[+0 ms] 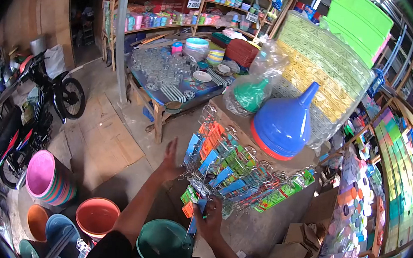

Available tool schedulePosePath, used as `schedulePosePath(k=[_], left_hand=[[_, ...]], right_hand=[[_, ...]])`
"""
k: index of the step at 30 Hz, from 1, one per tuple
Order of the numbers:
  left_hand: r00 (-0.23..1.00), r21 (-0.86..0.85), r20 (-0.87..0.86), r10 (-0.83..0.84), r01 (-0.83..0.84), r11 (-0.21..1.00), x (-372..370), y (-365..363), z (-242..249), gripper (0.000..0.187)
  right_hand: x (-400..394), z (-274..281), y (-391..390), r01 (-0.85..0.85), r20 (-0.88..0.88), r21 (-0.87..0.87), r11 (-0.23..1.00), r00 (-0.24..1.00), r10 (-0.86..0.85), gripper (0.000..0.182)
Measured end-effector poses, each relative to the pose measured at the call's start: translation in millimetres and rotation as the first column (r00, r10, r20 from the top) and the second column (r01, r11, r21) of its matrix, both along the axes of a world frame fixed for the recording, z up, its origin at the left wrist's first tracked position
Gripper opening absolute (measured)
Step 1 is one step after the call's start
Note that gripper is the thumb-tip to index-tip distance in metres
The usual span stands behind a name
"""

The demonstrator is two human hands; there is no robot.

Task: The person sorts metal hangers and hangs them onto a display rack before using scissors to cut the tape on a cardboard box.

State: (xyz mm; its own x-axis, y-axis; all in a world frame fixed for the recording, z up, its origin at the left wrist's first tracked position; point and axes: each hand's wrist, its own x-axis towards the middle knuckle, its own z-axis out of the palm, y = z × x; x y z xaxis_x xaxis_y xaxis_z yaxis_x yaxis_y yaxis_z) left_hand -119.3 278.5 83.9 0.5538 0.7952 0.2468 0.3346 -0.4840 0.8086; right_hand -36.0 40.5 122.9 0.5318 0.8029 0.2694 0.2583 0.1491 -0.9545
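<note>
A rack of wire hangers or hooks (237,174) with orange, blue and green cards hangs in front of me. At its left edge is my left hand (168,164), fingers spread and raised, with nothing seen in its grasp. My right hand (209,219) is lower, at the near end of the rack, its fingers closed round a thin metal piece with a blue card (201,207). Just below and left of my right hand stands a green basket (165,242).
Blue funnels (287,119) stand behind the rack. Glassware covers a blue table (148,86). Stacked pink tubs (43,175) and an orange basin (97,216) are at lower left, near a motorcycle (23,121). Shelves of containers (353,208) line the right.
</note>
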Motion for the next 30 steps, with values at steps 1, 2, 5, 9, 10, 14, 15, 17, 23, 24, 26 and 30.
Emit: schedulePosePath(k=[1,2,5,9,10,14,15,17,23,24,26,30], left_hand=[[0.99,0.135,0.065,0.121,-0.129,0.982,-2.6,-5.0,2.7,0.112],[0.992,0.143,0.062,0.108,-0.116,0.983,-4.1,-11.2,5.0,0.112],[0.97,0.252,0.227,0.09,-0.148,0.956,-15.5,-53.9,59.8,0.091],[0.855,-0.107,0.512,-0.08,0.156,0.982,-5.6,-87.9,107.0,0.046],[0.862,-0.175,0.497,-0.103,0.216,0.961,-2.2,-90.7,116.4,0.035],[0.89,-0.111,0.453,-0.056,0.119,0.987,12.2,-82.6,125.2,0.025],[0.9,-0.103,0.432,-0.049,0.103,0.989,14.2,-80.3,127.8,0.024],[0.911,-0.094,0.41,-0.037,0.083,0.992,17.5,-76.2,128.2,0.023],[0.899,-0.071,0.435,-0.042,0.081,0.994,27.5,-66.3,124.4,0.025],[0.893,-0.055,0.448,-0.038,0.07,0.996,29.0,-66.9,124.3,0.025],[0.887,-0.038,0.46,-0.036,0.06,0.997,31.2,-66.8,125.5,0.025],[0.912,-0.003,0.409,-0.019,0.022,1.0,36.2,-65.6,125.8,0.025]], right_hand=[[-0.3,6.6,5.6,0.005,0.006,0.065,0.998,1.0,-0.006,0.053],[1.8,5.9,11.8,0.044,0.08,0.049,0.998,0.996,-0.048,0.051],[6.7,6.6,39.1,0.067,0.127,0.072,0.995,0.989,-0.076,0.05],[-0.5,44.9,56.2,0.156,0.246,0.061,0.986,0.955,-0.166,0.045],[0.4,41.6,62.1,0.134,0.271,0.132,0.982,0.948,-0.166,0.043],[-6.5,52.8,71.5,0.222,0.347,0.156,0.962,0.9,-0.264,0.043],[-6.1,52.5,73.4,0.214,0.325,0.159,0.964,0.911,-0.255,0.043],[-5.6,52.5,75.1,0.202,0.3,0.163,0.966,0.922,-0.243,0.042],[3.9,57.3,71.6,0.225,0.452,0.217,0.95,0.839,-0.302,0.033],[6.3,55.9,72.1,0.221,0.424,0.226,0.949,0.855,-0.299,0.03],[10.1,56.3,72.7,0.218,0.394,0.234,0.947,0.87,-0.298,0.027],[16.7,55.7,75.5,0.254,0.357,0.271,0.928,0.869,-0.342,0.023]])
